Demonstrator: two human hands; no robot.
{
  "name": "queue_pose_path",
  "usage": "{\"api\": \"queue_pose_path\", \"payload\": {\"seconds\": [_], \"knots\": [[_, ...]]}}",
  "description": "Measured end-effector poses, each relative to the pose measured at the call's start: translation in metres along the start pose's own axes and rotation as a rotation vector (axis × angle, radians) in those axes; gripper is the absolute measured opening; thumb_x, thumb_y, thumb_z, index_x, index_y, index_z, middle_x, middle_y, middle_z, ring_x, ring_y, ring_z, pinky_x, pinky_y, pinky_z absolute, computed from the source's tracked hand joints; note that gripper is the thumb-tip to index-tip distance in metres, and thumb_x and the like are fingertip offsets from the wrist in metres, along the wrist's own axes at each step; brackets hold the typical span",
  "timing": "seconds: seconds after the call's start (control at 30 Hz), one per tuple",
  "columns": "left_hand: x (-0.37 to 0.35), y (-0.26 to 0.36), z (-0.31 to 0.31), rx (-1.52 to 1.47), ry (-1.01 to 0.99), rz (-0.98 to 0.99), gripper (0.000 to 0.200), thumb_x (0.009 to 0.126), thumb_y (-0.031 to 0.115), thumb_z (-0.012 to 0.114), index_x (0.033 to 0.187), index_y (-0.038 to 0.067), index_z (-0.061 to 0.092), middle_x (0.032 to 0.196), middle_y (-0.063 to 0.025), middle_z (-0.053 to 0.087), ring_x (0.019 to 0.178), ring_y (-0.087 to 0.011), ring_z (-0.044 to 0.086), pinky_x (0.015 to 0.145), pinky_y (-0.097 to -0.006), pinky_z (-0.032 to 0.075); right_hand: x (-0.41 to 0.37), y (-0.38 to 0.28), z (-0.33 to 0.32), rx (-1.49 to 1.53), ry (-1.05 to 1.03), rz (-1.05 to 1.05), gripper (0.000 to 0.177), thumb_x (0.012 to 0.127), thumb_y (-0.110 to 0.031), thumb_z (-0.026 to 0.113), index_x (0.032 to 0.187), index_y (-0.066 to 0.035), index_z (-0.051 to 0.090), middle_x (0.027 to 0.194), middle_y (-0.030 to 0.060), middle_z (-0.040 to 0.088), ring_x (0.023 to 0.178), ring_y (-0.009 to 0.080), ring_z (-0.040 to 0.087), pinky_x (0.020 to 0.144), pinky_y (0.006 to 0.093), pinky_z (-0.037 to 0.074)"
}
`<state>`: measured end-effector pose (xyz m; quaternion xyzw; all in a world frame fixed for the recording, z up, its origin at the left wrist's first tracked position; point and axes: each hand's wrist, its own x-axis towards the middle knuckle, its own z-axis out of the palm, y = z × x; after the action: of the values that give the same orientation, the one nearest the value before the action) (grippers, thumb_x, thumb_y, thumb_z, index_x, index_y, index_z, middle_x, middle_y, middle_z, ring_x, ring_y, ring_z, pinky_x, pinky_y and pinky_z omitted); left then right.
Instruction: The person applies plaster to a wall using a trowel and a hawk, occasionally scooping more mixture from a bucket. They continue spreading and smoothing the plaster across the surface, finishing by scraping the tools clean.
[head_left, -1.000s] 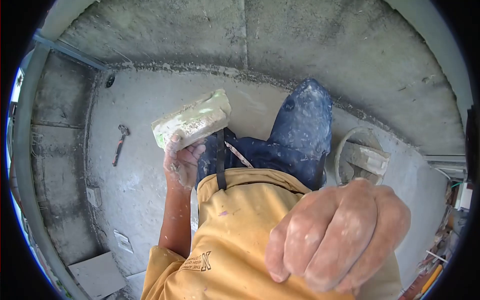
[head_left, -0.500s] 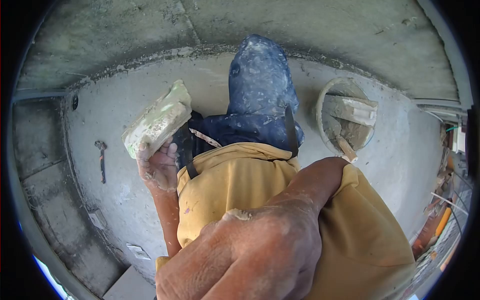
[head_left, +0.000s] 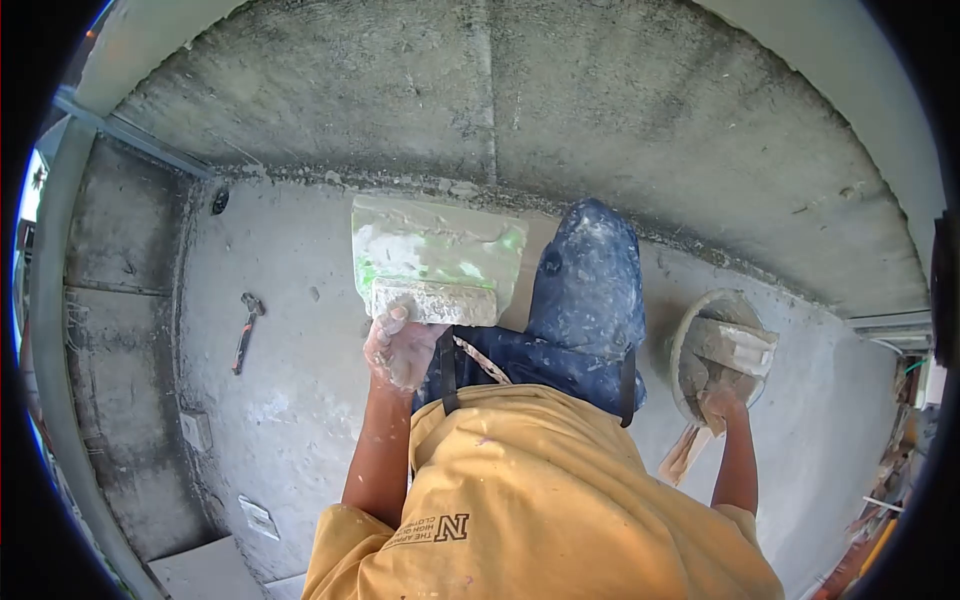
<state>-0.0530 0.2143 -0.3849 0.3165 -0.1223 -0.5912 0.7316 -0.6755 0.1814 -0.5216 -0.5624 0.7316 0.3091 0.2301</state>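
My left hand (head_left: 402,355) is closed around the lower edge of a wide plastering float (head_left: 440,245). Its pale face has green patches and white smears, and a thick plaster-caked grip bar runs along the near side. At right, my right hand (head_left: 722,405) reaches over the near rim of a round bucket (head_left: 685,345). It appears closed on a wooden-handled tool (head_left: 684,455), whose handle end sticks out past the wrist; the fingers are partly hidden. A pale, plaster-coated block-shaped piece (head_left: 735,345) lies in the bucket beyond that hand.
A hammer (head_left: 247,333) lies on the dusty floor (head_left: 300,420) at left. A concrete wall (head_left: 560,110) runs across the far side, and another wall (head_left: 120,400) stands left. Small boxes (head_left: 258,517) sit near the left wall. Debris (head_left: 880,520) is piled at far right.
My right hand has gone from close to the camera down into the bucket. My left hand has turned the float so that its broad face shows. The view has shifted.
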Motion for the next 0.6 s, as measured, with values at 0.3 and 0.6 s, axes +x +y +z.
{"api": "queue_pose_path", "payload": {"seconds": [0.3, 0.6], "knots": [[0.024, -0.013, 0.025, -0.097, -0.007, -0.053, 0.073, 0.084, 0.027, 0.067, 0.146, 0.005, 0.037, 0.142, -0.0151, 0.049, 0.129, -0.0334, 0.05, 0.109, -0.0538, 0.04, -0.062, 0.011, -0.04, -0.09, 0.239, -0.016, 0.035, 0.077, -0.025, 0.071, 0.1, 0.001, 0.068, 0.097, 0.0221, 0.07, 0.099, 0.0391, 0.066, 0.082, 0.0435, 0.054], [0.063, -0.035, 0.051, -0.069, -0.069, -0.145, 0.064, 0.097, 0.038, 0.059, 0.147, 0.007, 0.036, 0.143, -0.0128, 0.048, 0.131, -0.0303, 0.048, 0.11, -0.0495, 0.039, -0.178, -0.06, -0.166, 0.94, 0.241, -0.257, 0.018, 0.079, -0.007, 0.068, 0.094, 0.003, 0.064, 0.069, -0.0001, 0.056, 0.057, 0.0062, 0.049, 0.052, 0.0239, 0.044]]}}
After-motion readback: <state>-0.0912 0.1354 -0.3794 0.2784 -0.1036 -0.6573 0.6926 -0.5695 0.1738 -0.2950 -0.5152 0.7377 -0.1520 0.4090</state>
